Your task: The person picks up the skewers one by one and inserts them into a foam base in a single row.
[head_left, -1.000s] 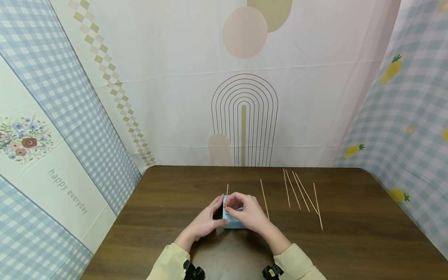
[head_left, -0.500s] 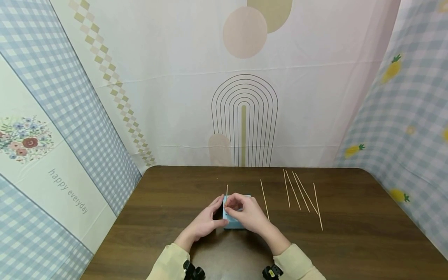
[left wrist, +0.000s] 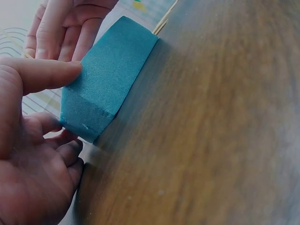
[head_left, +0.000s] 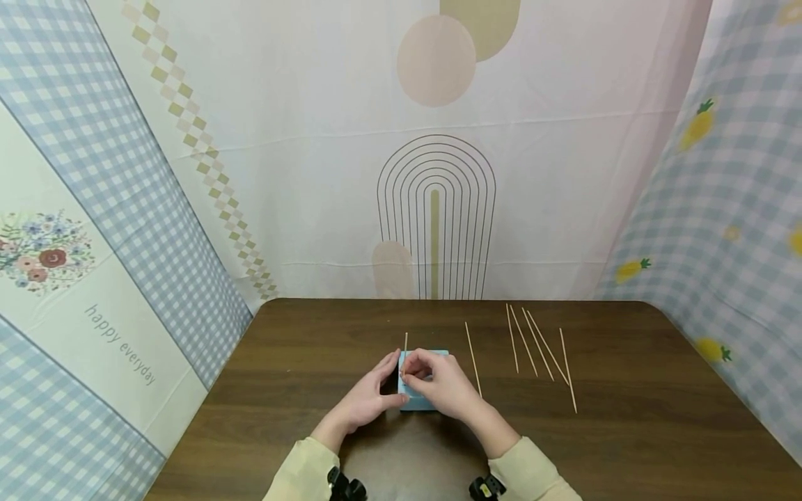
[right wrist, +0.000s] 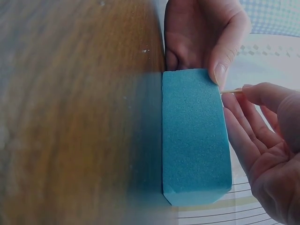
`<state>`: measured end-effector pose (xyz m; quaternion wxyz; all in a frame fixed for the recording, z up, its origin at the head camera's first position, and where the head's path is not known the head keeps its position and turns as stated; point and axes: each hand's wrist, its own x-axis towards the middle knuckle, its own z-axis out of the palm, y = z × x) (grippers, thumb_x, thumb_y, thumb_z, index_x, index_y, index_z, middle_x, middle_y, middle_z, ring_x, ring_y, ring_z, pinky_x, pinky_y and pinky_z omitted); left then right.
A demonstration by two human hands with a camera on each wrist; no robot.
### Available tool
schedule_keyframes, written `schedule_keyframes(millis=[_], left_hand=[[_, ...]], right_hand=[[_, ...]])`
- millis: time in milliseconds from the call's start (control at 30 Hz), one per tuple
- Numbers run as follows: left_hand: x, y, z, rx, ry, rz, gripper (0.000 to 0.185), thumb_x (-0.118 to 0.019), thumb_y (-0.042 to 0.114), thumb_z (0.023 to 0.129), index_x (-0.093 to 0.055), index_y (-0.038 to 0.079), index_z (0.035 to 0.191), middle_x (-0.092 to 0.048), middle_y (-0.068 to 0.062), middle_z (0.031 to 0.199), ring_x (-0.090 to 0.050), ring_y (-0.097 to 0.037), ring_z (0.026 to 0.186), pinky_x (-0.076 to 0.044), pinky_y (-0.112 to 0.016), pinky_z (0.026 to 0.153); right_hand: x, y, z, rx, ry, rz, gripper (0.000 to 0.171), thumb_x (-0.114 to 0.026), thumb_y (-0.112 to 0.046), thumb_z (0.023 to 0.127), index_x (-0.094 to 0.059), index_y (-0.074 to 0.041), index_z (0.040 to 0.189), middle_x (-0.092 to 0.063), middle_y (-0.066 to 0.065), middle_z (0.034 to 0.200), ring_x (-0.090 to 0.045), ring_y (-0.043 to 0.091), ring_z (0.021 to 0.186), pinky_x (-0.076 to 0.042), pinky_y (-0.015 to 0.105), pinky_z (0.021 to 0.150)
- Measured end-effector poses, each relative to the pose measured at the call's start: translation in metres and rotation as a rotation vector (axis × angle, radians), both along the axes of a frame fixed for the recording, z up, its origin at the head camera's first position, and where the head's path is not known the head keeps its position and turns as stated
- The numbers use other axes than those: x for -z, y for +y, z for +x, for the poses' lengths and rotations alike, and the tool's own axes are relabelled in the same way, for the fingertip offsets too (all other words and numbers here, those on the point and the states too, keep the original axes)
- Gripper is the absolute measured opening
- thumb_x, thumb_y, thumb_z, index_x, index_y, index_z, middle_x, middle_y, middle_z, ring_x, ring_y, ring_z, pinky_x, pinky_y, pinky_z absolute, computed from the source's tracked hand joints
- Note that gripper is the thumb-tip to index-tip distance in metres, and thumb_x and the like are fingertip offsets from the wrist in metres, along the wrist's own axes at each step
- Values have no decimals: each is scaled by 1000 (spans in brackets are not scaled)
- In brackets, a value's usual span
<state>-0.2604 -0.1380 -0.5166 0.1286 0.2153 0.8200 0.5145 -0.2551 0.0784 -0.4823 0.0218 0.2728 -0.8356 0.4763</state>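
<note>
My left hand steadies the block, a teal foam brick lying flat on the table straight in front of me: the thumb presses the block's upper face near its left end and the other fingers curl in against that end, so the hand has a loose hold on it rather than lying slack. My right hand sits just to the right of the left, over the block's top, with thumb and forefinger pinched on a stick, a thin wooden skewer that stands upright and touches the block's top close beside my left thumb (from the right wrist its end shows just past my fingertip, right at the foam's edge, but I cannot tell how deep it goes in). The remaining fingers of that hand are bent loosely above the foam. Just beyond my right hand, slightly to its right, one spare stick lies flat on the wood. Farther right, well apart from both hands, lies a loose fan of sticks, some of them crossing at their far ends. Both cuffs rest near the table's close edge.
</note>
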Motion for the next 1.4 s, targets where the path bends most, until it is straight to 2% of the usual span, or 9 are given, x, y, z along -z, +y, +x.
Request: schedule_keyframes(millis=[567, 867, 1167, 1400], left_hand=[[1, 0, 0, 1, -1, -4, 93, -75, 26, 100, -19, 6, 171, -11, -20, 178, -13, -42, 162, -19, -69, 123], [0, 1, 0, 3, 4, -8, 93, -75, 28, 100, -20, 5, 171, -11, -19, 178, -11, -40, 163, -18, -67, 125], [0, 3, 0, 3, 11, -14, 93, -75, 30, 100, -20, 6, 171, -12, -19, 178, -13, -40, 162, -19, -67, 124], [0, 1, 2, -9, 11, -23, 93, -76, 30, 99, -21, 8, 171, -13, -19, 178, -15, -40, 162, -20, -68, 123]], right_hand=[[0, 2, 1, -1, -23, 24, 6, -76, -11, 101, -72, -14, 103, -72, -12, 96, -71, 9, 91, -59, 30, 84], [1, 5, -1, -29, -58, -7, 13, -77, -2, 98, -73, -12, 105, -73, -5, 98, -73, 13, 94, -60, 30, 84], [-4, 12, -1, -25, -108, -14, 16, -78, -3, 97, -74, -8, 112, -75, -2, 103, -72, 15, 95, -58, 30, 85], [-5, 16, -3, -57, -138, -40, 18, -79, -3, 96, -74, -6, 114, -76, 3, 104, -73, 15, 94, -58, 28, 84]])
